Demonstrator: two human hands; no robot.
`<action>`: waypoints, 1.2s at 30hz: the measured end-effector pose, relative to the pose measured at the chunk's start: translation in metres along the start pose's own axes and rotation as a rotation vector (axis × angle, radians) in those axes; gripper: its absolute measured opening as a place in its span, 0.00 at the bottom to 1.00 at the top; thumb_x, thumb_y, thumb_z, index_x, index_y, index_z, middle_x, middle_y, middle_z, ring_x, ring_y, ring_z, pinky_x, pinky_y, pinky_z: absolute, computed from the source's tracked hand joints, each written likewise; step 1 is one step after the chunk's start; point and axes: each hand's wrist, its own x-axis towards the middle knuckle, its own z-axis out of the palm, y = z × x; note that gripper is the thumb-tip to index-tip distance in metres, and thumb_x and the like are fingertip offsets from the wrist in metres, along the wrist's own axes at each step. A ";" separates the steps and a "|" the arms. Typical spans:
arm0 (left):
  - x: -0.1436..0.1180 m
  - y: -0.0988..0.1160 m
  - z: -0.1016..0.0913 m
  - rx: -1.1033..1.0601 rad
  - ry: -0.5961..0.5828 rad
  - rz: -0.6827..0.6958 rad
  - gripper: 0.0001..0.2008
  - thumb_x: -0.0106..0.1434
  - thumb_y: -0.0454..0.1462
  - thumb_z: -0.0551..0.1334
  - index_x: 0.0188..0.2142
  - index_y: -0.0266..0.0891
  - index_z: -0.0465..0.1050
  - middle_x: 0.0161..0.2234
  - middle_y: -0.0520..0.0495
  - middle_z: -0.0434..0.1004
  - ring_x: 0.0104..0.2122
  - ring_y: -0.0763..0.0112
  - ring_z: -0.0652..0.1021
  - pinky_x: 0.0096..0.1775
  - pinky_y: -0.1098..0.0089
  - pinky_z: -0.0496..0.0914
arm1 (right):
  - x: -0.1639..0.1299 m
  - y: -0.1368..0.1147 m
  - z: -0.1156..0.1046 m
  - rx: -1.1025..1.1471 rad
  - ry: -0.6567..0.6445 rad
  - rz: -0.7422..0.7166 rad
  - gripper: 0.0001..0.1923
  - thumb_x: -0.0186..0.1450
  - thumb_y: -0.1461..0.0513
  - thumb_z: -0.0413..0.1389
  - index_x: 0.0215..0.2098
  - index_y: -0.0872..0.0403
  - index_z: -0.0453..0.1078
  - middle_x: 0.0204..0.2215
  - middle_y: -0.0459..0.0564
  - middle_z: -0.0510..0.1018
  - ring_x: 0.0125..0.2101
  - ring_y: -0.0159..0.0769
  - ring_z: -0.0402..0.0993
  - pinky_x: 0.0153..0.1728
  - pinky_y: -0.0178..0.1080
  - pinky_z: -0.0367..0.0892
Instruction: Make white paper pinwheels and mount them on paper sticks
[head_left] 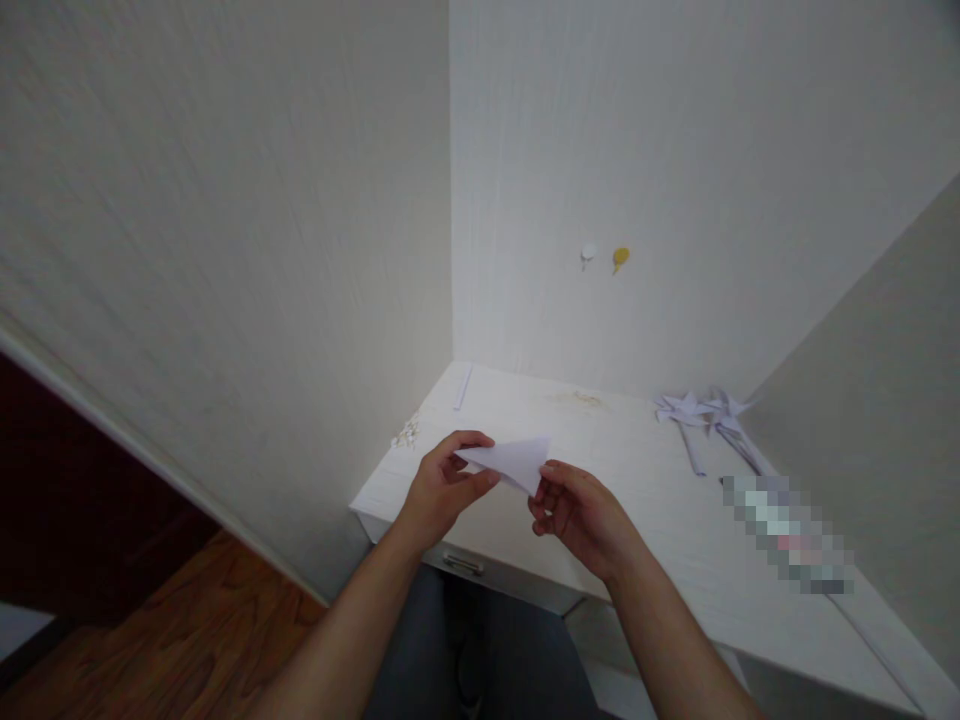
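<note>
A sheet of white paper folded into a triangle is held up over the front of the white desk. My left hand pinches its narrow left point between thumb and fingers. At the wider right end, the fingertips of my right hand are closed on the lower corner. The paper is tilted, and its underside is hidden from me.
Folded paper pinwheels with paper stems lie at the back right. A blurred-out object is on the right. A paper strip and small white bits lie at left. Two hooks, white and yellow, are on the wall.
</note>
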 end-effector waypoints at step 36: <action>-0.003 0.004 0.010 0.006 0.032 -0.232 0.22 0.46 0.49 0.78 0.34 0.35 0.82 0.30 0.46 0.84 0.27 0.70 0.78 0.30 0.70 0.73 | -0.016 0.003 0.024 -1.006 0.317 -0.604 0.10 0.66 0.57 0.59 0.44 0.51 0.75 0.30 0.48 0.82 0.27 0.39 0.76 0.27 0.38 0.68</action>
